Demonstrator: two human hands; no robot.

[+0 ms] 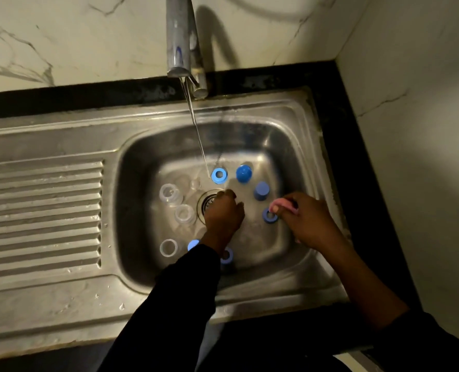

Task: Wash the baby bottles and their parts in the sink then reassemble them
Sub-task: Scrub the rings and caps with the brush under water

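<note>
You are washing: your right hand [306, 222] holds a small pink sponge [283, 205] over a blue plastic ring [269, 216] in the steel sink [131, 210], your left hand [224, 212] curls its fingers, holding what I cannot tell; next, scrub that ring.

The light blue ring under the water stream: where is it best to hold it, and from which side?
I would pinch the wall of the light blue ring from straight above, one finger in its hole, the thumb outside. It lies flat on the sink floor, hole up, so its sides offer little; the domed blue cap to its right stands apart.
</note>
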